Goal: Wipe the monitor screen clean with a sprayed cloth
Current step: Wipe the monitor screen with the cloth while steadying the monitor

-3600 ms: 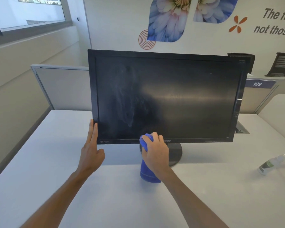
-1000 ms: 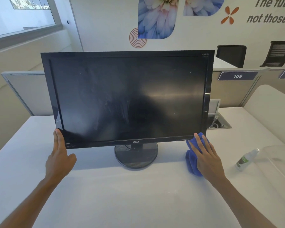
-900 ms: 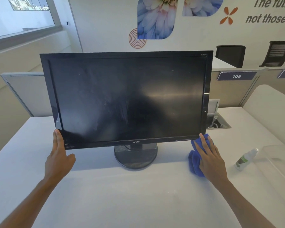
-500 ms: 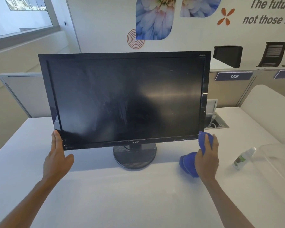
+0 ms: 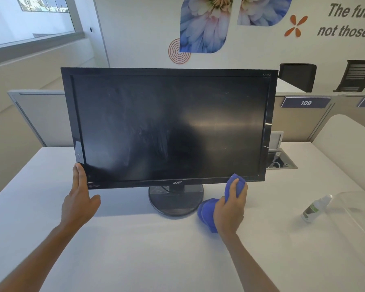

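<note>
A black monitor [image 5: 169,127] stands on a round base [image 5: 176,202] on the white desk [image 5: 135,249]. Its dark screen shows pale smears left of centre. My left hand [image 5: 78,202] lies flat against the monitor's lower left corner, fingers straight. My right hand [image 5: 230,207] grips a bunched blue cloth [image 5: 207,211], and the cloth's top presses on the bottom bezel near the lower right corner. A small spray bottle [image 5: 316,207] lies on the desk to the right.
A clear plastic lid or box [image 5: 358,209] sits at the desk's right edge beside the bottle. An open cable hatch [image 5: 281,161] is in the desk behind the monitor's right side. Low partitions [image 5: 40,119] close the desk's back, with chairs beyond.
My right hand with the cloth slid from the bottom middle to the lower right corner, then came back a little left along the bezel, bunching the cloth. My left hand stayed on the lower left corner.
</note>
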Motion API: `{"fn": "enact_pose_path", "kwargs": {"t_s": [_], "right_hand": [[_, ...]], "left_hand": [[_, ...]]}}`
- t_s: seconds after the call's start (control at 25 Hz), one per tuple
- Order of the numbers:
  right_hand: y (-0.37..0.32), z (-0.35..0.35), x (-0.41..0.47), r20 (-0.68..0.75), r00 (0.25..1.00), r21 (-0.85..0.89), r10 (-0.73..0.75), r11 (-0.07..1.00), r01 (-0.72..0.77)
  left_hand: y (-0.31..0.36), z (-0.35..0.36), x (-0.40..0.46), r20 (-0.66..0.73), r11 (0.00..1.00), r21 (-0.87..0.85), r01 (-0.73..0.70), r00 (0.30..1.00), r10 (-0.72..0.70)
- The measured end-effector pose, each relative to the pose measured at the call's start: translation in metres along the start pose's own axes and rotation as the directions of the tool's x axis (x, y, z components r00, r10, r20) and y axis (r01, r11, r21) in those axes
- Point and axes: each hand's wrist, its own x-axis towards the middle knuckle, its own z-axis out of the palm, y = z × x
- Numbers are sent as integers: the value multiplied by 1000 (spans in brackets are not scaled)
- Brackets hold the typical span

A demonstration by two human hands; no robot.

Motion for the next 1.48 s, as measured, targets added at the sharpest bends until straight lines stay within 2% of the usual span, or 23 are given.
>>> {"fn": "enact_pose_path", "kwargs": {"t_s": [0.08, 0.28, 0.32, 0.4, 0.48, 0.56, 0.64, 0.72, 0.84, 0.96, 1.12, 1.28, 1.48], "right_hand": [[-8, 6, -12, 18, 1000, 43, -18, 999, 18], [-2, 1, -36, 75, 980, 92, -186, 980, 179], [2, -6, -31, 29, 989, 139, -146, 980, 141], [7, -25, -8, -100, 994, 250, 48, 968, -21], [12, -46, 25, -199, 961, 278, 190, 952, -130], [15, -63, 51, -261, 960, 230, 101, 972, -39], [14, -72, 76, -272, 959, 180, -79, 975, 131], [4, -87, 115, -274, 924, 92, -268, 949, 302], [-38, -118, 181, -221, 869, -63, -442, 896, 440], [-57, -123, 205, -110, 838, -165, -534, 841, 515], [-24, -94, 171, -32, 857, -201, -515, 843, 499], [27, -77, 119, -5, 900, -144, -436, 891, 431], [47, -47, 56, 17, 990, -15, -136, 991, 137]], "left_hand": [[-1, 1, 1, 0, 1000, -2, -1, 1000, 1], [0, -1, 1, 5, 1000, -11, 1, 1000, -1], [-1, -2, 1, 7, 1000, -11, -3, 1000, 3], [-3, -3, 1, 11, 1000, -10, -7, 1000, 7], [-2, -3, 0, 16, 1000, -13, -11, 1000, 11], [-1, -2, 1, 13, 1000, -9, -8, 1000, 9], [-2, 0, 1, 12, 1000, -6, -2, 1000, 2], [-2, 0, 2, 17, 1000, 5, -7, 1000, 7], [-4, -2, 2, 25, 1000, 18, -5, 1000, 4], [-2, -4, 1, 32, 1000, 25, -8, 999, 7], [-1, -5, -1, 36, 1000, 19, -9, 999, 8], [-4, -6, -1, 38, 1000, 22, -19, 999, 18], [-8, -7, -1, 26, 999, -31, -14, 1000, 14]]}}
